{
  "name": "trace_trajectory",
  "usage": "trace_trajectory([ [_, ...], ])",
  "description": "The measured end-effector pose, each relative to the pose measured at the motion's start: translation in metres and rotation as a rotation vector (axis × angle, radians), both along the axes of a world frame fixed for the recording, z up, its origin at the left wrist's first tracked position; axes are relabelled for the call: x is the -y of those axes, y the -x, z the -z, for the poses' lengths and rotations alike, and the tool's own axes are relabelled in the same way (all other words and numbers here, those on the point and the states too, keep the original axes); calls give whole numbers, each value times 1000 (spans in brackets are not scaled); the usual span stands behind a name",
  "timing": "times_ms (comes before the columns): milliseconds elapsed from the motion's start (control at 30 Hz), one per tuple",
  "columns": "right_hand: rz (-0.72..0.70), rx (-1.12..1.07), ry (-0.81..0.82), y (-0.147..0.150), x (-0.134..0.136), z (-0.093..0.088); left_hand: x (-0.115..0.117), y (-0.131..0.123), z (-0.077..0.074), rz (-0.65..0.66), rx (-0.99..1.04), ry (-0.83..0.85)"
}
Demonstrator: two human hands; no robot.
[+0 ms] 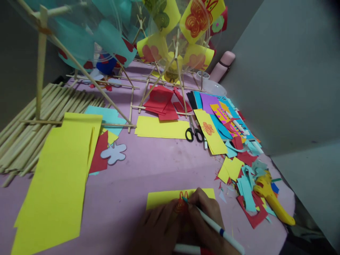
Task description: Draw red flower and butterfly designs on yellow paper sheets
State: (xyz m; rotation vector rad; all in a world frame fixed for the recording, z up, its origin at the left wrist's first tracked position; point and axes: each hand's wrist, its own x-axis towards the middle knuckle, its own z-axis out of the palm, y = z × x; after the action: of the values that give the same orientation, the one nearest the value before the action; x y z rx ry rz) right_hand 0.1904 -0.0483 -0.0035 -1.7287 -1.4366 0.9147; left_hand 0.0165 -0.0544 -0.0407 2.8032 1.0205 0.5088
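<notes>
Take the yellow card (pixel 170 197) at the near edge of the counter (pixel 148 166) as your landmark: everything that matters sits on it or against it. Your right hand (pixel 205 216) rests on the card's right half, fingers (pixel 198 203) clamped together around a white pen (pixel 215 226). The pen's long axis runs from the tip, up and to the left on the card, down and to the right past your wrist, so the barrel slants away from the card towards you. The tip touches an orange drawing (pixel 182 202) near the middle of the card, just left of your right hand.

Your left hand (pixel 158 230) lies flat on the card's near left part, fingers together and pressed down, holding nothing; it touches the card just below and left of the drawing. Of the two, your right hand is the nearer to the drawing, with the tip already on it.

Beyond the card, towards the far side of the counter, lie black-handled scissors (pixel 194 132). To the card's right a yellow tool (pixel 271 198) lies among paper scraps (pixel 249 191).
</notes>
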Motion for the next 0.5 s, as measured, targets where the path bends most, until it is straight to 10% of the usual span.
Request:
trace_trajectory([
  [500, -1, -121, -26, -1, 2, 6, -3, -1, -3, 11, -30, -3],
])
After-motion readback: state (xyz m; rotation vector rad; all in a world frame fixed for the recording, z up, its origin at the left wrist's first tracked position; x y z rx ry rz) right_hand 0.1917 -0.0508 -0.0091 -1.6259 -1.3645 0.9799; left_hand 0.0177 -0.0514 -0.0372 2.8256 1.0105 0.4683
